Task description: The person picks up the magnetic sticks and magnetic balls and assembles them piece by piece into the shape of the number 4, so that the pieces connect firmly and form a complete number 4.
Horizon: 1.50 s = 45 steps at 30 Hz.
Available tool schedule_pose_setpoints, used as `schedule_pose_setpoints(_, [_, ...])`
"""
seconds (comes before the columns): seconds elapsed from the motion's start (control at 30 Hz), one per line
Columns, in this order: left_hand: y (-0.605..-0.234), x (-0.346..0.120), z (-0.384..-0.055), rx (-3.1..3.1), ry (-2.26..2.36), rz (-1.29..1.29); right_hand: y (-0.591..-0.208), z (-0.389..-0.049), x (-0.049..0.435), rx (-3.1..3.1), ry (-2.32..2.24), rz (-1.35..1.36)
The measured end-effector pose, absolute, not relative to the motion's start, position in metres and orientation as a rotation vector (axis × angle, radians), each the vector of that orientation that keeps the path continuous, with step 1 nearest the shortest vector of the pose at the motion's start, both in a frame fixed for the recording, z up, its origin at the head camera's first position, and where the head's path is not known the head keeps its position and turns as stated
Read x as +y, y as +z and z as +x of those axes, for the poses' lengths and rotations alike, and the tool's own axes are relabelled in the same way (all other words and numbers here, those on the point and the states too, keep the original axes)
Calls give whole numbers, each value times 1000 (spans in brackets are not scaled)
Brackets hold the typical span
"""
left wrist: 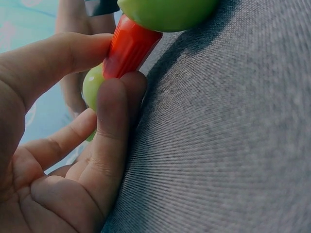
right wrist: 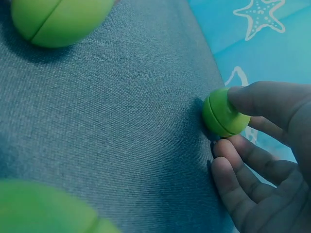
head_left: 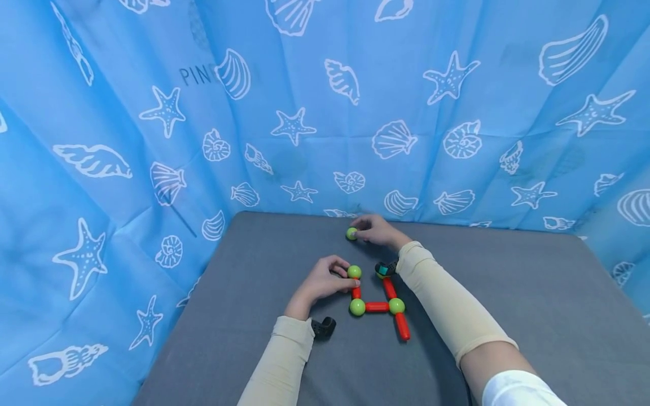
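Observation:
My left hand (head_left: 323, 280) pinches a red rod (left wrist: 130, 48) between thumb and fingers. That rod joins a green ball (head_left: 354, 272) at its far end to another green ball (head_left: 358, 307) nearer me. From the near ball a second red rod (head_left: 377, 307) runs right to a third green ball (head_left: 396, 305). Two more rods leave this ball, one pointing away (head_left: 389, 287), the other, a free-ended rod (head_left: 402, 327), toward me. Farther back, my right hand (head_left: 377, 230) holds a loose green ball (right wrist: 218, 112) between thumb and fingers, low over the cloth.
The grey cloth-covered table (head_left: 508, 282) meets a blue shell-print curtain (head_left: 315, 84) behind and at both sides. A black wrist device (head_left: 387, 268) on my right arm partly hides one more green ball at the far end of the right-hand rod. Another black device (head_left: 324, 327) sits at my left wrist.

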<state>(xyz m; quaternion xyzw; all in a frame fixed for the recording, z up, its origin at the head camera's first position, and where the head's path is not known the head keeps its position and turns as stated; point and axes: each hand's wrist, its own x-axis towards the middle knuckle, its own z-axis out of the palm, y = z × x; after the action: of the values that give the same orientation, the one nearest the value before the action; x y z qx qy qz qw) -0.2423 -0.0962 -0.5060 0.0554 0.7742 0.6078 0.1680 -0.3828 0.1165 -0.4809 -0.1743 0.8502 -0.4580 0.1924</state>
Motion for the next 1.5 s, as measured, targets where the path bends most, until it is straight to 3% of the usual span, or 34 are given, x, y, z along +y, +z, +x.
schedule_pose_setpoints(0.5, [-506, -96, -242, 2192, 1725, 154, -466, -356, 146, 2400, -1493, -461])
schedule_pose_setpoints(0.83, [-506, -95, -242, 2202, 1716, 156, -459, -313, 180, 2349, -1735, -443])
schedule_pose_setpoints(1.5, [-506, -94, -241, 2219, 1708, 158, -470, -230, 206, 2356, -1741, -527])
